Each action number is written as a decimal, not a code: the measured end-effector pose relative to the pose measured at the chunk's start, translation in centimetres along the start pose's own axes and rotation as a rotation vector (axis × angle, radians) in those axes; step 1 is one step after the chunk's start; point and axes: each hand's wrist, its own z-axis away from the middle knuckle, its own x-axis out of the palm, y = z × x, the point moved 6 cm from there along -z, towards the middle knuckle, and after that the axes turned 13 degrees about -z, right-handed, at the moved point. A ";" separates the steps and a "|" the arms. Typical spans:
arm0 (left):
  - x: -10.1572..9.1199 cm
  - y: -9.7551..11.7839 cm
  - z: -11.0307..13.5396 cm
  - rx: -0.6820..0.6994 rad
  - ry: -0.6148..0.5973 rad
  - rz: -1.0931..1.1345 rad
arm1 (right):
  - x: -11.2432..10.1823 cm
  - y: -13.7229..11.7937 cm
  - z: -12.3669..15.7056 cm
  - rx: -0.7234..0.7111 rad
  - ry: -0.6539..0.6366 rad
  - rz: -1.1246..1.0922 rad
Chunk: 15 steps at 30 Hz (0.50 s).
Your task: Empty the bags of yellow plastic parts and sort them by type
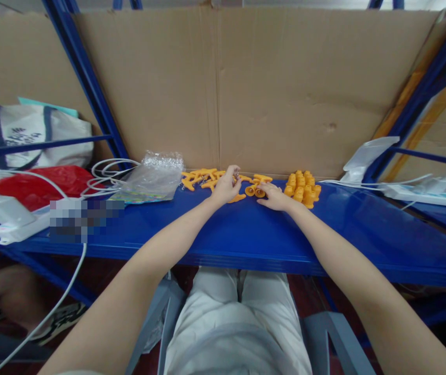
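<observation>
My left hand [226, 186] is raised a little above the blue tabletop with its fingers curled together. Something small, perhaps a bit of chain, shows at the fingertips, but I cannot make out what it is. Behind and beside it lie several orange T-shaped pieces [210, 184], some with what looks like thin chain. My right hand [273, 197] rests on the table with its fingers around an orange hollow cup-shaped piece [259, 192]. A second such orange cup [250, 191] lies against it, open end toward me. To the right stands a cluster of orange cup-shaped pieces [303, 187].
A clear plastic bag [148, 179] lies left of the orange pieces. Farther left are white cables [108, 174], a power strip [23, 226], a red bag [43, 182] and a tote bag [66, 133]. Cardboard [285, 88] walls the back. Another person's leg [15, 291] shows below left.
</observation>
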 end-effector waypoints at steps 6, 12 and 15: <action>0.4 -0.3 -0.1 -0.022 -0.100 -0.010 | -0.3 -0.5 0.1 0.078 -0.006 0.008; 0.7 0.0 0.0 0.042 -0.193 -0.119 | -1.2 -0.6 0.3 0.098 0.099 0.034; 0.8 0.1 0.1 0.058 -0.192 -0.145 | -1.7 -0.7 0.5 0.138 0.125 0.058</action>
